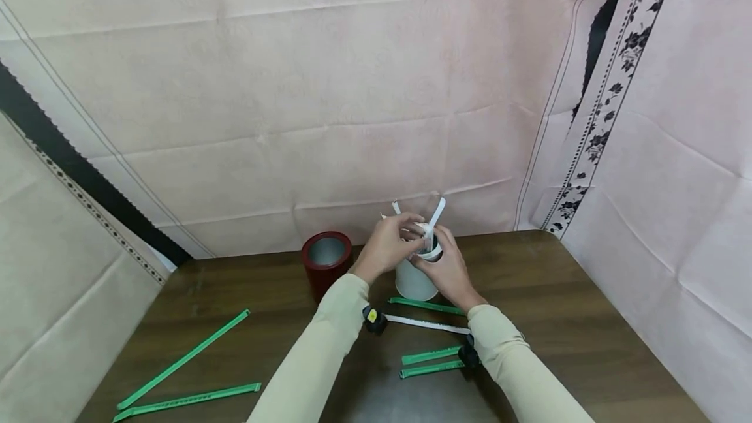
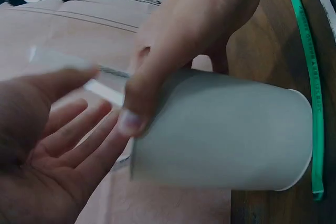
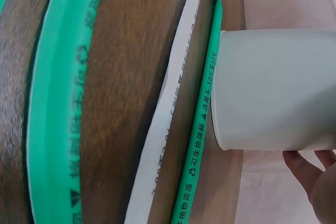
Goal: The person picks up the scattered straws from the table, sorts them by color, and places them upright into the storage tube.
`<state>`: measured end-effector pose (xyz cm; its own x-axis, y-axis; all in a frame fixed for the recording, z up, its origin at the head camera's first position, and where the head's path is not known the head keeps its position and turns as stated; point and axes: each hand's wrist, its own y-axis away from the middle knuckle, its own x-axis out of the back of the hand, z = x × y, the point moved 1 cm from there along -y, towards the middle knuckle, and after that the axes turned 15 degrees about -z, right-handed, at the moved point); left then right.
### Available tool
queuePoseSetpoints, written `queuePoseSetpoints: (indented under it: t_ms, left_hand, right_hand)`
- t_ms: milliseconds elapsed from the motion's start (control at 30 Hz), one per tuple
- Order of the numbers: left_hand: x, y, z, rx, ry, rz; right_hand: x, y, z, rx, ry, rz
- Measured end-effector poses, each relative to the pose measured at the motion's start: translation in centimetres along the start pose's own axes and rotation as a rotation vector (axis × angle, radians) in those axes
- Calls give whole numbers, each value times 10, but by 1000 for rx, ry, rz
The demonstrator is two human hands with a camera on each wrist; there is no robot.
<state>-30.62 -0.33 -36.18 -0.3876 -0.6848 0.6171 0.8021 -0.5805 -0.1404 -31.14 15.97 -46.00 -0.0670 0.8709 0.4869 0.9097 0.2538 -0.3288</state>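
Note:
A white cup [image 1: 414, 284] stands near the table's back edge, with white strips like wrapped straws [image 1: 437, 212] sticking up from its mouth. My right hand [image 1: 449, 273] grips the cup near the rim; in the left wrist view its thumb [image 2: 135, 119] presses the cup's side. My left hand [image 1: 384, 248] is at the mouth of the cup, beside the strips. Seen from the left wrist, its fingers [image 2: 86, 148] are fairly straight and apart from the thumb, near a blurred white strip [image 2: 107, 92]. The inside of the cup is mostly hidden by the hands.
Left of the cup stands a dark red cup [image 1: 324, 279] with a grey inside. Before the white cup lie several green printed wrapped straws [image 1: 431, 355] and one white strip [image 1: 425, 324]. Two longer green straws [image 1: 185, 359] lie at the left. Pale cloth [image 1: 329, 83] hangs behind the table.

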Motion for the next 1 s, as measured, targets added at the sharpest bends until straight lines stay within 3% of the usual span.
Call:
queuePoseSetpoints:
  t_ms: [133,267,433,600,767,900,1000]
  left_hand:
    - [14,31,-5,-13,9,3]
    - [25,62,-9,-50,-52,-22]
    - [19,84,-22,-55,-130,-82]
    - [-15,83,-46,-30,-156,-245]
    - [-56,67,-61,-43,-176,-408]
    - [-84,52,-59,-63,-252,-445]
    - [-97,48,-54,-44,-334,-447]
  right_hand:
    - [-2,-2,-3,32,9,1]
    - [-2,-3,-6,49,15,13]
    - [0,0,-5,44,12,29]
    - [1,3,-1,19,14,22]
    - [1,0,1,25,46,17]
    - [1,-1,0,39,51,23]
    - [-1,0,-2,33,36,24]
